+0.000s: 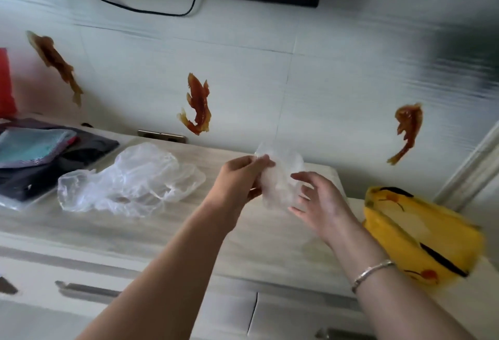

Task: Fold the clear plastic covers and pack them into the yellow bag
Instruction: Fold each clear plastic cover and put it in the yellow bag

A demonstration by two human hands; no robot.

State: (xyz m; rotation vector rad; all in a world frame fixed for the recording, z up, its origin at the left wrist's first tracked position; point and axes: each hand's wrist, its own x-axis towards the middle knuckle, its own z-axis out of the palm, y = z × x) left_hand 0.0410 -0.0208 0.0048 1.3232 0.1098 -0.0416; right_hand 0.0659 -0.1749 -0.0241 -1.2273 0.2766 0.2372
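The fold seems mid-way: the left hand point(240, 177) pinches a bunched clear plastic cover point(278, 180) above the worktop point(162, 231), the right hand point(318, 202) open-fingered beside it, so next comes flattening it for the yellow bag point(421, 234) lying right, more covers point(129, 180) waiting left.

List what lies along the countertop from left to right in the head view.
Folded clothes → loose clear plastic cover → left hand gripping the cover being folded → right hand, fingers spread beside it → yellow bag.
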